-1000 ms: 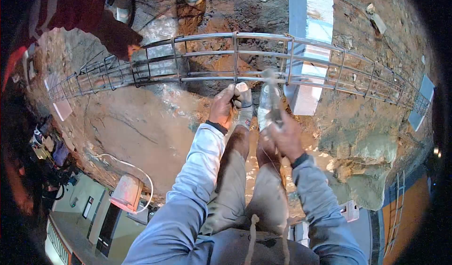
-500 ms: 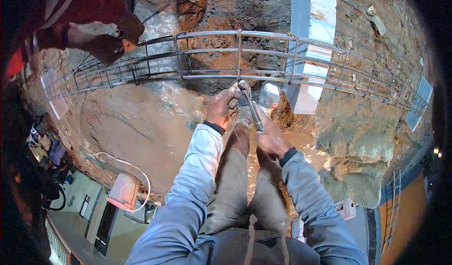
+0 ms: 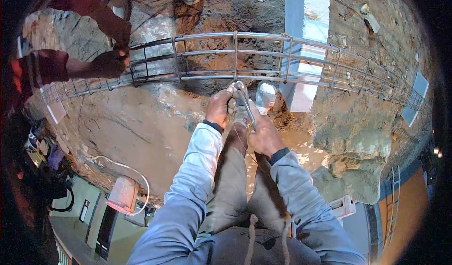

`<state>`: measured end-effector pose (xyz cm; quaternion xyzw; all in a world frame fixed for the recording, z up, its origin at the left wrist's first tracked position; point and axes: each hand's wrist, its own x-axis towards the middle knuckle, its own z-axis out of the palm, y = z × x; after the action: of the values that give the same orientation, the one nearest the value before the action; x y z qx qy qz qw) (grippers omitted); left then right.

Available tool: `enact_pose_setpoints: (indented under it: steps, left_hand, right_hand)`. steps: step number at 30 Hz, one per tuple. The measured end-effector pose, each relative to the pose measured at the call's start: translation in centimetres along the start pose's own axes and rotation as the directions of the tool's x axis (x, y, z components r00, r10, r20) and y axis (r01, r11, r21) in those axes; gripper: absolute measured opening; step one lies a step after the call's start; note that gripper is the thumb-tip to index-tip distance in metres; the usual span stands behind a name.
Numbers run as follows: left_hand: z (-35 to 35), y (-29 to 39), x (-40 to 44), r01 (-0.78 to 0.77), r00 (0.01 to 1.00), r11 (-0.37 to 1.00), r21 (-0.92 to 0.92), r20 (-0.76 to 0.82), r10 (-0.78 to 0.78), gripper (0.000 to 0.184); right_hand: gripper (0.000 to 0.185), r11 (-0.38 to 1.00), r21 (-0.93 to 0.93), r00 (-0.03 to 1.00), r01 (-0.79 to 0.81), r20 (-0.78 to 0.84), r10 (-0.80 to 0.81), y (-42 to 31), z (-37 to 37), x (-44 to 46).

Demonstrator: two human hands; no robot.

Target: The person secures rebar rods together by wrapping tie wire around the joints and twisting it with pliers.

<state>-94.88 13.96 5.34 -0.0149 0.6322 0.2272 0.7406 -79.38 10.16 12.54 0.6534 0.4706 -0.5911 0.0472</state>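
Observation:
A long rebar cage [image 3: 207, 53] of steel bars and square stirrups stretches across in front of me. My right hand [image 3: 267, 135] is closed around the handles of metal pincers [image 3: 246, 107]. Their head touches or nearly touches the cage's lower bar, beneath a stirrup. Close beside the head, my left hand [image 3: 219, 106] is closed, with its fingertips pinched by the same bar. From it a thin binding wire [image 3: 243, 141] trails down across my legs. The exact grip on the wire is partly hidden by the fingers.
At the upper left, a co-worker's hands [image 3: 110, 63] are at the cage. A pale concrete beam [image 3: 306, 25] passes under it. Muddy water [image 3: 136, 138] lies around my legs. A bucket [image 3: 123, 194] stands lower left, a ladder [image 3: 392, 208] lower right.
My right hand and the pincers have swung slightly left, the handles now steeper. The co-worker's arms have shifted, and both hands now meet at the cage. My view has moved a little.

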Motion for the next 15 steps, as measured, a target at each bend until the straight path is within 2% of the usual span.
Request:
enact_pose_setpoints:
  steps: [2,4,7,8,9,10,11,12,13,14,15]
  left_hand:
    - [0.3,0.0,-0.1,-0.022,0.999,1.0,0.018,-0.037,0.022,0.018]
    - [0.2,0.2,0.0,-0.013,1.0,1.0,0.018,-0.019,0.014,0.018]
    - [-0.3,0.3,0.0,0.001,1.0,0.999,0.049,0.007,-0.002,0.019]
    - [-0.4,0.2,0.1,0.004,1.0,0.997,0.075,0.02,-0.005,0.02]
    - [-0.5,0.0,0.2,0.003,1.0,0.997,0.078,0.02,-0.005,0.02]
    - [-0.3,0.1,0.0,-0.077,0.997,0.974,0.212,-0.01,0.081,0.022]
    - [-0.2,0.1,-0.2,-0.147,0.985,0.927,0.345,-0.031,0.168,0.024]
    - [-0.3,0.0,-0.6,-0.146,0.985,0.925,0.351,-0.034,0.168,0.024]
    - [0.2,0.5,-1.4,-0.138,0.989,0.938,0.317,-0.015,0.15,0.026]
    - [0.5,0.6,-1.7,-0.129,0.991,0.95,0.283,0.007,0.132,0.028]
    - [0.9,0.4,-1.3,-0.306,0.95,0.892,0.333,0.172,0.261,0.031]
  right_hand:
    - [0.076,1.0,0.006,1.0,0.001,-0.019,-0.001,-0.8,-0.2,0.2]
    - [0.077,0.995,-0.061,0.996,-0.084,0.03,0.086,-2.0,-0.5,0.4]
    - [0.069,0.983,-0.043,0.982,-0.176,0.063,0.178,-3.7,-1.5,-0.1]
    - [0.069,0.983,-0.042,0.982,-0.176,0.06,0.178,-3.4,-1.1,-0.1]
    - [0.06,0.992,-0.037,0.992,-0.122,0.011,0.123,-2.7,-0.2,-0.1]
    - [0.053,0.997,-0.033,0.997,-0.067,-0.038,0.066,-3.0,-0.2,-0.1]
    - [0.053,0.997,-0.029,0.997,-0.065,-0.036,0.064,-3.0,-0.5,-0.1]
    - [0.046,0.947,0.238,0.973,-0.215,0.14,0.186,-3.0,-1.1,0.0]
    - [0.04,0.804,0.453,0.909,-0.386,0.337,0.246,-3.1,-1.7,0.0]
    - [0.04,0.801,0.458,0.909,-0.385,0.339,0.243,-0.8,-0.3,0.4]
    - [0.043,0.255,0.799,0.804,-0.545,0.584,-0.111,3.1,2.3,1.0]
